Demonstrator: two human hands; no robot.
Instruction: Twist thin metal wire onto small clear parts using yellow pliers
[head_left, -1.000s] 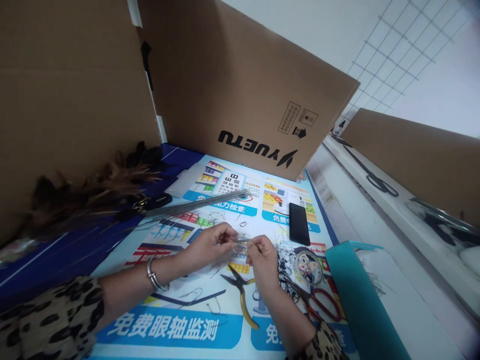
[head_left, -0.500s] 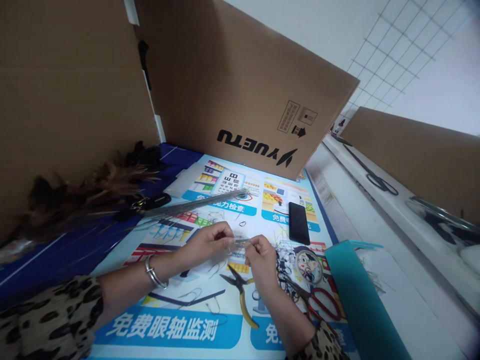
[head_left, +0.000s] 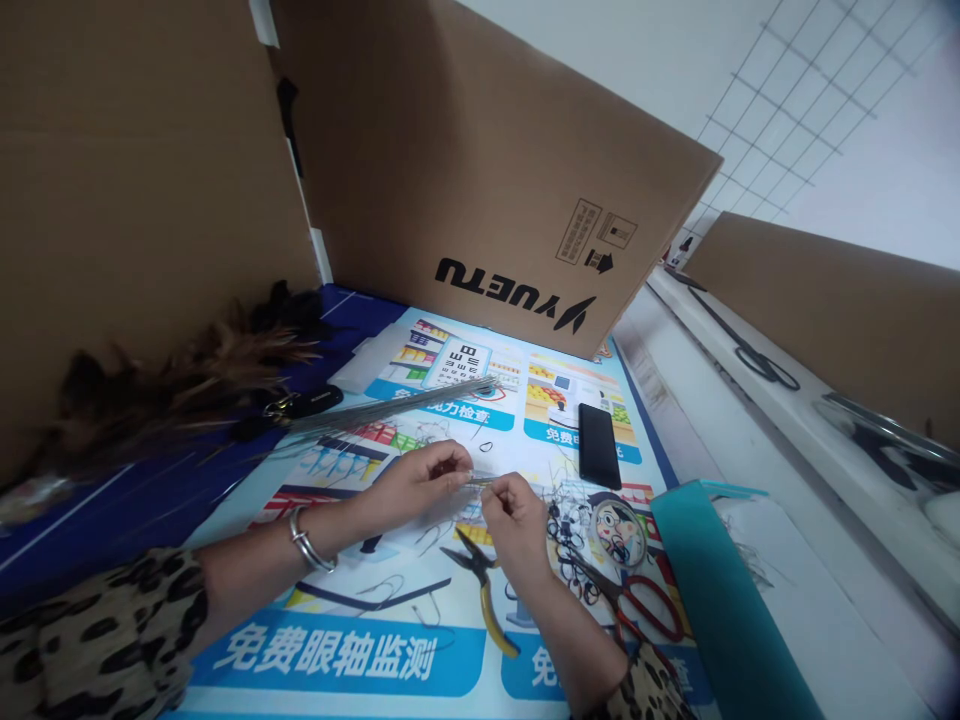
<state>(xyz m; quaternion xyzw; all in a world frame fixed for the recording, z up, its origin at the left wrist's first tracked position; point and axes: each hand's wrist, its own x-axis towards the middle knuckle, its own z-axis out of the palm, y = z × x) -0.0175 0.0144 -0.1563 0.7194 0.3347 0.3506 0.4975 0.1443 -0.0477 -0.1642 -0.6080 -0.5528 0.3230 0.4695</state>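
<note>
My left hand (head_left: 424, 486) and my right hand (head_left: 516, 518) meet above the printed mat, fingertips pinched. Between them runs a short thin wire (head_left: 481, 482), one end in each pinch; its exact shape is too fine to make out. Just below, pliers (head_left: 489, 610) with yellow handles lie on the mat, jaws apart. Right of my right hand is a scatter of small black rings or loops (head_left: 576, 578). Scissors (head_left: 649, 610) with red handles lie beside them. Beyond my hands, a small dark loop (head_left: 486, 447) lies alone.
A bundle of thin straight wires (head_left: 405, 403) lies behind my left hand, near brown feathers (head_left: 187, 365). A black phone (head_left: 598, 447), a round picture disc (head_left: 617, 531) and a teal box (head_left: 727, 600) are at the right. Cardboard (head_left: 487, 180) stands at the back.
My right hand has shifted slightly left and closer to my left hand, so less of the wire shows between them. The tools on the mat have not moved.
</note>
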